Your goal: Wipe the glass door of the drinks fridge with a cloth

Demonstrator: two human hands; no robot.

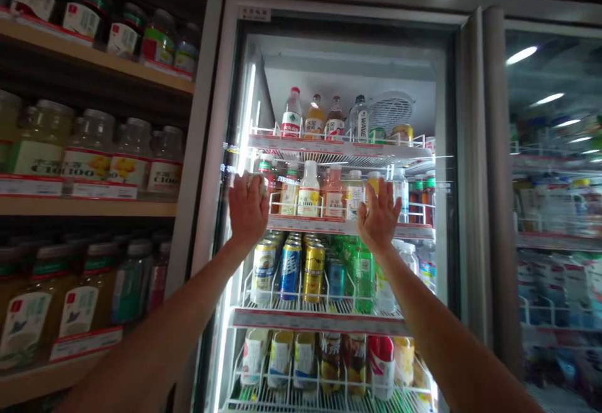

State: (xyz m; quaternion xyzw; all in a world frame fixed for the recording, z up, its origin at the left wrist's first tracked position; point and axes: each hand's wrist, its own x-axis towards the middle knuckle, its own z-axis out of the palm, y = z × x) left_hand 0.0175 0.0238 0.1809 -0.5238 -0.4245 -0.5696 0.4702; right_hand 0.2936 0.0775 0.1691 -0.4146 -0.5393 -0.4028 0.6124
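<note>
A tall glass door (345,56) of a lit drinks fridge fills the middle of the frame, and both hands are raised to it. The left hand (249,212), left of centre, is spread with its fingers pointing up; a pale, crumpled cloth (258,182) shows at its fingertips, but I cannot tell whether the hand grips it or only presses it. The right hand (377,215), right of centre, is open and bare, palm toward the glass, fingers apart.

Behind the glass, small bottles (308,193) stand on the rack between the hands, with more bottles (313,117) on the shelf above. Below the hands are rows of cans (290,269), gold and blue among them, and a green bottle (364,278); further packs and bottles line the bottom rack. At the left of the frame, wooden shelves (94,206) carry labelled bottles (129,153). At the right edge stands a second glass door (555,118), blurred, reflecting ceiling lights.
</note>
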